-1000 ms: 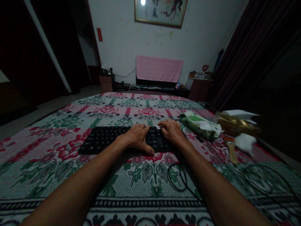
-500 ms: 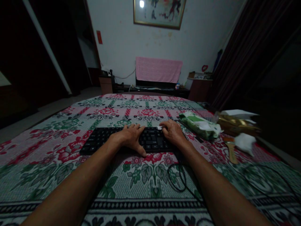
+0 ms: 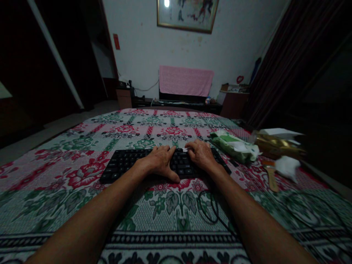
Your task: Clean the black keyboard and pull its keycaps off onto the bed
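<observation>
A black keyboard lies flat on the flowered bedspread. Across its middle, my left hand grips it, with the thumb at the near edge and the fingers at the far edge. My right hand is over the keyboard's right part, fingers curled around a small white wipe pressed on the upper keys. Only a bit of that wipe shows; the rest is hidden under the fingers. The black cable loops on the bedspread below my right wrist.
To the right lie a green-and-white wipes pack, a flat brush, a crumpled white tissue and a golden tissue pack. Farther off, a pink cloth covers a screen by the wall.
The keyboard has slid a little to the right together with my left hand. My right hand has stayed nearly in place, so it now sits farther left on the keys.
</observation>
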Action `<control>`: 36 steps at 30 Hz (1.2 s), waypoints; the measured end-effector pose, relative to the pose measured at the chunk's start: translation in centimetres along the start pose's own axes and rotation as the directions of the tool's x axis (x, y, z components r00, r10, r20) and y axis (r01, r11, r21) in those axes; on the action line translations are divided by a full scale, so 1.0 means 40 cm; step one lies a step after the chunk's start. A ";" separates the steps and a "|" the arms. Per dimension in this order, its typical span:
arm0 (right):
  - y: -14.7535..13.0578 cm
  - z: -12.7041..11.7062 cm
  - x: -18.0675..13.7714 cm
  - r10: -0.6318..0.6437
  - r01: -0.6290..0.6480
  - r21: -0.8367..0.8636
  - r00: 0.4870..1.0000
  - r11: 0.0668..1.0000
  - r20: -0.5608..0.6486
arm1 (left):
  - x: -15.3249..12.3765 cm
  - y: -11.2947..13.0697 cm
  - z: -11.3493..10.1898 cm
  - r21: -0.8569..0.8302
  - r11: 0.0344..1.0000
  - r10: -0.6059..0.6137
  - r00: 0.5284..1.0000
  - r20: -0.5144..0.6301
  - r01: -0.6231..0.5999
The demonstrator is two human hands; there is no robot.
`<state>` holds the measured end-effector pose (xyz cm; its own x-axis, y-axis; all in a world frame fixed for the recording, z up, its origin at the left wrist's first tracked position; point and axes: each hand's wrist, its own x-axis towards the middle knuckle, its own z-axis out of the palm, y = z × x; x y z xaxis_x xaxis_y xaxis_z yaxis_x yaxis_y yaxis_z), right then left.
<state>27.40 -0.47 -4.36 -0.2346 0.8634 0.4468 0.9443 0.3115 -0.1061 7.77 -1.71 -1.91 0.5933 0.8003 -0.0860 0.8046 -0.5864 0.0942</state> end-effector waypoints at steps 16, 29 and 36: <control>-0.005 -0.009 -0.003 0.005 -0.005 0.023 1.000 1.000 -0.001 | 0.002 -0.012 0.006 -0.037 0.999 -0.023 0.999 0.023 0.024; -0.006 0.009 0.001 -0.066 0.066 0.043 0.998 0.997 0.003 | 0.007 -0.011 0.009 -0.021 0.999 -0.029 0.999 0.031 0.030; -0.014 0.013 0.002 -0.095 0.098 0.099 0.995 0.990 -0.032 | 0.003 -0.009 0.006 -0.029 0.999 -0.015 1.000 0.008 0.015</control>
<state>26.74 -0.37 -4.73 -0.3156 0.8169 0.4828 0.8896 0.4318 -0.1490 7.57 -1.43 -2.21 0.5813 0.8080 -0.0954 0.8125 -0.5702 0.1213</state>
